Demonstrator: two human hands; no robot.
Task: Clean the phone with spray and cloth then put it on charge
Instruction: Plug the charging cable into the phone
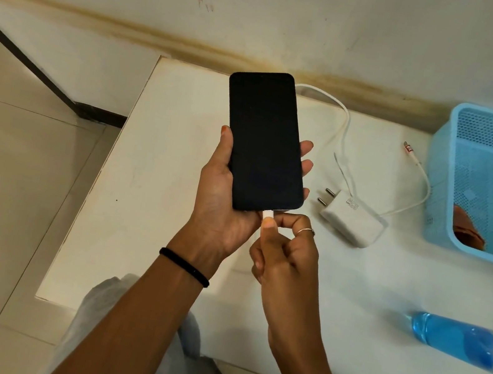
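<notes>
Above the surface (pixel 180 142), left hand (pixel 219 202) grips phone (pixel 266 141), long axis running away from the body, port end nearest; right hand (pixel 284 246) directly below pinches plug (pixel 267 214) at port; seating depth unclear; push along axis.

Charger (pixel 352 218), basket (pixel 457 178) crowd table right (pixel 161 139).

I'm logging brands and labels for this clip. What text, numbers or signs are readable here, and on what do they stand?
White charger adapter: grey print on its upper face, too blurred to read.
Loose cable plug near the blue basket: red marking, no legible text.
Phone: screen dark, nothing shown.
Blue spray bottle: no readable label.
</notes>
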